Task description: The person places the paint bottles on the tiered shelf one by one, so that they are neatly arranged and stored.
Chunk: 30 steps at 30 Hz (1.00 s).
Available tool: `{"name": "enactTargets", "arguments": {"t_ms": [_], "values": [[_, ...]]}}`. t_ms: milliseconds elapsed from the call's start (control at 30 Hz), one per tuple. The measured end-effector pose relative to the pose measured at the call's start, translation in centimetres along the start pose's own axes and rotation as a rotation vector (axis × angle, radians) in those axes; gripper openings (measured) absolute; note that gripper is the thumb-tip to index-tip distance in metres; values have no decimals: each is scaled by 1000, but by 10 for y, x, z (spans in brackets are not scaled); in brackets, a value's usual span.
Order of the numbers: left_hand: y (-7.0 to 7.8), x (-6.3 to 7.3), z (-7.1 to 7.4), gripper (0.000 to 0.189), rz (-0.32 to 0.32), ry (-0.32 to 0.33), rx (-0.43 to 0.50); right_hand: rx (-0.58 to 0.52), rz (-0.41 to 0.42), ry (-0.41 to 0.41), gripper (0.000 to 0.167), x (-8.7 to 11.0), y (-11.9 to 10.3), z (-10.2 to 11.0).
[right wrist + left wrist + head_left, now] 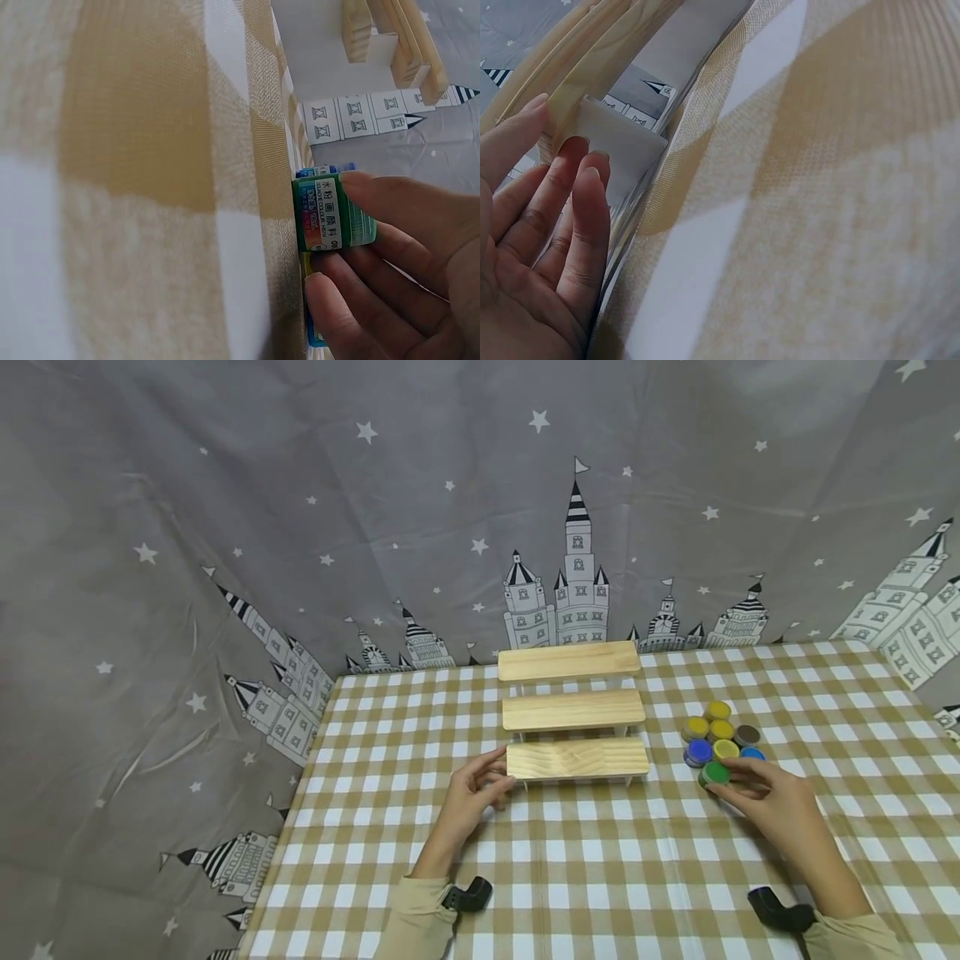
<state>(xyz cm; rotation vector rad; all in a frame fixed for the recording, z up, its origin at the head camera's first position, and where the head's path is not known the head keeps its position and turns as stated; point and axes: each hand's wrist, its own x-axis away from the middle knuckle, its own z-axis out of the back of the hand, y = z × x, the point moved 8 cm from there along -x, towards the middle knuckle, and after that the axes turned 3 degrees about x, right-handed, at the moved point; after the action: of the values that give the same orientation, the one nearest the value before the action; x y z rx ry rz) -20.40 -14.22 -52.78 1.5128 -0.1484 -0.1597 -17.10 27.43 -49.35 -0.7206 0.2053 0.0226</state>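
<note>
My right hand (776, 797) pinches a green paint pot (714, 774) between thumb and fingers, to the right of the wooden stand (573, 710) and about level with its front edge; whether that pot is off the cloth I cannot tell. My left hand (474, 783) grips the left end of the stand's lowest shelf (577, 760). Behind the stand hangs a grey backdrop (420, 485) printed with white stars and castles, and under the stand spreads a tablecloth (420, 710) checked in tan and white. The stand itself climbs away from me in three pale boards, the highest at the back. To its right, close about the pot I hold, sit four yellow pots (717, 710), a brown pot (747, 736), a purple-blue pot (699, 752) and a bright blue pot (752, 755), the last partly hidden by my fingers.
</note>
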Motion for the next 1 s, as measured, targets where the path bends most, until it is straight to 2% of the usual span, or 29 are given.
{"name": "enactTargets", "arguments": {"t_ms": [333,667,1000], "values": [[-1,0,0,53,20,-1,-14,-4,15,8,42,0,-1,1],[-2,1,0,52,13,2,-11,-35,29,11,39,1,-8,1],[-1,1,1,53,-2,-2,-23,-116,85,9,39,1,-22,5]]}}
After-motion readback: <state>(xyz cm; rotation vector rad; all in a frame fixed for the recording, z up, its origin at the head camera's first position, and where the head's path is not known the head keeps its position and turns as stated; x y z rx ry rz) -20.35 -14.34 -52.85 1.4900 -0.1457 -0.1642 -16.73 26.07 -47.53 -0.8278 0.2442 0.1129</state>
